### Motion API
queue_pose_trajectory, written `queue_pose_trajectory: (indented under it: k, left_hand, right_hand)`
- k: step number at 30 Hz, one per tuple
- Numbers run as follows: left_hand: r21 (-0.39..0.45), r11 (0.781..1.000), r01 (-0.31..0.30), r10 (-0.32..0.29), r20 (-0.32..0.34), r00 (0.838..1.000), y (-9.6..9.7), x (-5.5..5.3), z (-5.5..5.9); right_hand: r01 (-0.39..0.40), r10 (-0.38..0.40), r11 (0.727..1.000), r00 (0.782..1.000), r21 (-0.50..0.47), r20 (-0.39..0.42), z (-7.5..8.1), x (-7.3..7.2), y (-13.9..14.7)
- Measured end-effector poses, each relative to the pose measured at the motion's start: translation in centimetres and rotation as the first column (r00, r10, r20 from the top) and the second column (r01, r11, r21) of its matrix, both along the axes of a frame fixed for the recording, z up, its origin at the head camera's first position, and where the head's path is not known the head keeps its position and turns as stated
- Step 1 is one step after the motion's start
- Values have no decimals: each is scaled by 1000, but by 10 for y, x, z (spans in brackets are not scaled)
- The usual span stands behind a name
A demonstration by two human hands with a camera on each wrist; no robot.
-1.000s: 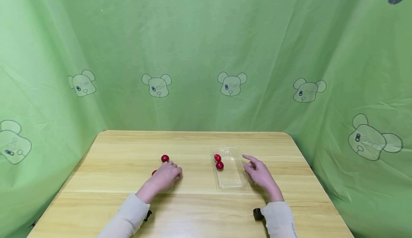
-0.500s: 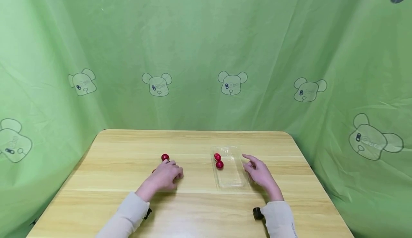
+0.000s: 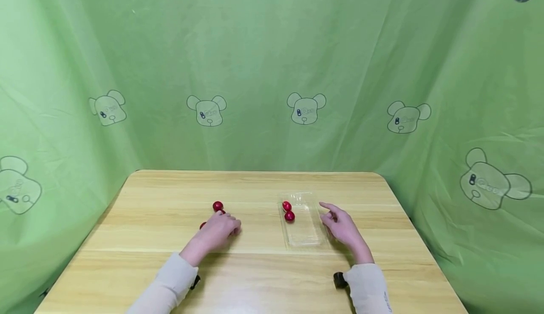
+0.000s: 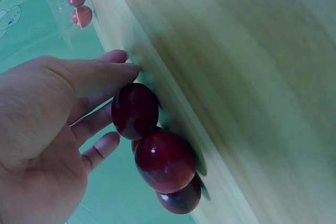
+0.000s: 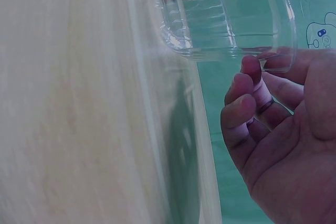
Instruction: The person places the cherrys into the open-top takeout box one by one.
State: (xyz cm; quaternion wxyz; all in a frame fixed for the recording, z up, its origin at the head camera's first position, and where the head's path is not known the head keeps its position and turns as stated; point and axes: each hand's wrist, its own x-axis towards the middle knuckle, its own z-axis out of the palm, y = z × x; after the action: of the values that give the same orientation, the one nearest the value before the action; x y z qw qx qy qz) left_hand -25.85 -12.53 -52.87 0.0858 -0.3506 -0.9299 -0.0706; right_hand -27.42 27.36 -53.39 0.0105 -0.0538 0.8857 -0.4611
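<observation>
My left hand (image 3: 216,231) reaches over round, dark red plum-like fruits at mid-table. In the left wrist view, its thumb lies along the top of the nearest fruit (image 4: 135,111), its other fingers behind; whether it grips the fruit is unclear. More fruits lie close by, including a shiny one (image 4: 165,161). My right hand (image 3: 343,229) is at the right side of a clear plastic box (image 3: 303,244). In the right wrist view, its fingers are curled and hold the box's corner edge. Two red fruits lie at the left side inside the box: an upper (image 3: 286,206) and a lower (image 3: 289,216).
The wooden table (image 3: 255,281) has rounded far corners. Green curtains (image 3: 255,148) with bear-head prints hang behind it and on both sides. A black wrist device (image 3: 340,280) sits at the right sleeve.
My left hand shifts only slightly among the fruits; its thumb, seen lower half a second ago, has drawn in. Another fruit shows beside its fingers. The right hand and box have stayed put.
</observation>
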Motion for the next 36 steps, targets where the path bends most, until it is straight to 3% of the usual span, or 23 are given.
queue_pose_trajectory:
  k: [11,18,25,36]
  left_hand:
    - [36,999,15,-17,60,998,2,-2,-5]
    - [164,987,0,-17,103,995,2,-1,5]
    - [211,977,-44,18,123,992,-1,-3,8]
    - [336,940,-51,12,116,993,-1,-6,29]
  right_hand:
    - [-5,5,1000,1000,-14,1,0,0,-1]
    - [2,-2,1000,1000,-4,-2,0,0,-1]
    - [-9,9,1000,1000,2,2,-1,-1,0]
    - [-9,9,1000,1000,3,-5,-2,-2,2]
